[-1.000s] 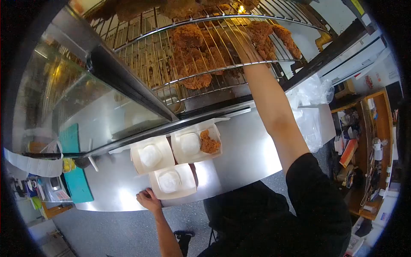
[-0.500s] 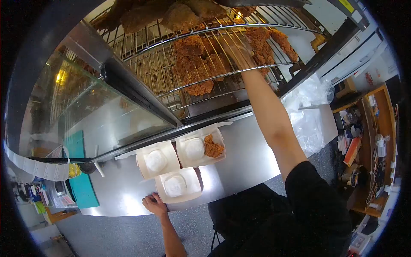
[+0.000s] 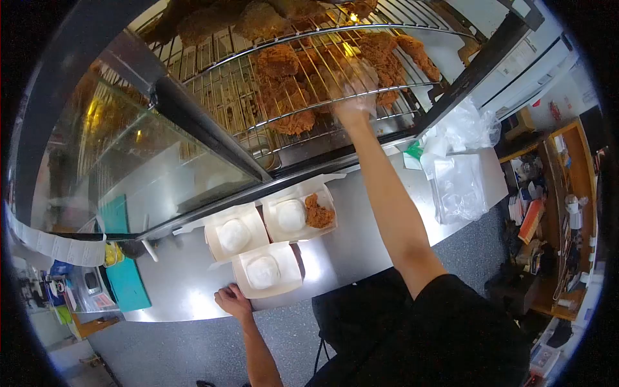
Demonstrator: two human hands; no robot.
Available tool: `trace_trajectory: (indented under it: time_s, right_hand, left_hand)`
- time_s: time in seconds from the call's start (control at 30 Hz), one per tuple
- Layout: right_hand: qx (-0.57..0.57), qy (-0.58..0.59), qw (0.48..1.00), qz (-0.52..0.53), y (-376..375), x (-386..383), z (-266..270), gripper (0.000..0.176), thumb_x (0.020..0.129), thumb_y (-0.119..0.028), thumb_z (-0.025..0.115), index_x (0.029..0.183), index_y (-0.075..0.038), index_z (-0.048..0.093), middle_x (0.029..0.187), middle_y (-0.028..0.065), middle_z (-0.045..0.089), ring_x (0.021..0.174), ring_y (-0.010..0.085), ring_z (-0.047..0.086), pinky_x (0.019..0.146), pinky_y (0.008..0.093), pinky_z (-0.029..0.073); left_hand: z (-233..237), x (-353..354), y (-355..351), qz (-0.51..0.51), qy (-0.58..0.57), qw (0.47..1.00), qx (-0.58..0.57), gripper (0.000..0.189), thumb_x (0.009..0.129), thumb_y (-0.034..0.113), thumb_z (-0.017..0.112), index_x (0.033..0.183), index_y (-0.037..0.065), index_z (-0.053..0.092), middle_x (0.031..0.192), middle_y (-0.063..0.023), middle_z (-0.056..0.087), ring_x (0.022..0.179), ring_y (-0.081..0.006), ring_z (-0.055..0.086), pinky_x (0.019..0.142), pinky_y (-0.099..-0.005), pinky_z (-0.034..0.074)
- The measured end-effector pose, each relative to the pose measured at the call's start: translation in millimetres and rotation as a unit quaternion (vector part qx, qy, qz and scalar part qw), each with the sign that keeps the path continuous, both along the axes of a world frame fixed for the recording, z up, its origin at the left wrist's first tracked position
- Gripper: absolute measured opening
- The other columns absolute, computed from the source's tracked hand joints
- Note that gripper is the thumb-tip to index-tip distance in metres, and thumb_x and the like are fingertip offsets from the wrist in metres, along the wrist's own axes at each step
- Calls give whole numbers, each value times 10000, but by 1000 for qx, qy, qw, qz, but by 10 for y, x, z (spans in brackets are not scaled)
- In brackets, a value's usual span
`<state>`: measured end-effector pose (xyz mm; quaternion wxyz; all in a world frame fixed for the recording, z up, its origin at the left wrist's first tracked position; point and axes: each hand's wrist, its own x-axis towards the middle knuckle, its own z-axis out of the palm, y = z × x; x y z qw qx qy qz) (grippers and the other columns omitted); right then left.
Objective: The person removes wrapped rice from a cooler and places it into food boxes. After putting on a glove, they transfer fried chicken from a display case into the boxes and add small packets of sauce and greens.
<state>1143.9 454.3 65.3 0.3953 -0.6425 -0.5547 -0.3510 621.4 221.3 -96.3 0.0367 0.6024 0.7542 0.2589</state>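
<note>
My right hand (image 3: 353,87), in what looks like a clear plastic glove, reaches into the heated cabinet behind the wire rack. Around it lie pieces of fried chicken (image 3: 290,106), with more on its right side. Wires and blur hide its fingers, and I cannot tell whether it holds a piece. At the counter's front edge rests my left hand (image 3: 233,301), fingers curled in and holding nothing visible. Beside it is an open paper box (image 3: 293,284) with a white rounded mound. Two more such boxes stand behind; the right one (image 3: 327,187) also contains a chicken piece (image 3: 318,211).
A slanted glass pane (image 3: 187,168) and dark frame border the cabinet on the left. Plastic bags (image 3: 459,187) lie at the counter's right end. A teal board (image 3: 129,284) sits at the left. Wooden shelves (image 3: 548,193) with clutter stand to the right.
My right hand has drawn back slightly toward the rack's front, its gloved wrist now showing. The arm has shifted left, uncovering some of the counter by the bags. My left hand stays put.
</note>
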Motion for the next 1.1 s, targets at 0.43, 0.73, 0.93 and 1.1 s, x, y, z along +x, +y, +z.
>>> trace_trajectory:
  time_s: [0.43, 0.73, 0.93, 1.1]
  right_hand:
    - [10, 243, 964, 104, -1066, -705, 289, 338, 805, -290, 738, 973, -20, 625, 907, 146, 633, 963, 319, 575, 903, 434, 440]
    - [-181, 404, 872, 210, -2159, -1397, 124, 300, 817, -201, 758, 1012, -50, 589, 994, 95, 590, 925, 223, 561, 854, 367, 466]
    - [-376, 437, 786, 223, -1692, -2304, 44, 341, 825, -288, 731, 1001, -28, 599, 948, 150, 624, 901, 280, 590, 827, 367, 476]
    - [-416, 406, 796, 170, -1375, -2688, 188, 450, 757, -384, 763, 987, -21, 628, 1004, 167, 663, 939, 294, 626, 807, 361, 483]
  left_hand:
    - [30, 16, -4, -4, -1, 999, 38, 279, 846, 179, 627, 687, 20, 462, 744, -137, 465, 753, -335, 463, 683, -461, 375]
    - [-2, -53, 15, -26, -38, 995, 87, 152, 782, 107, 641, 720, 48, 515, 751, -136, 514, 748, -342, 496, 676, -467, 386]
    - [6, -81, 21, -26, -51, 994, 93, 156, 764, 140, 663, 717, 75, 529, 760, -111, 523, 743, -331, 507, 653, -459, 387]
    - [139, -62, -28, -16, -87, 995, 40, 127, 790, 167, 670, 788, 82, 575, 831, -104, 563, 830, -329, 525, 720, -446, 398]
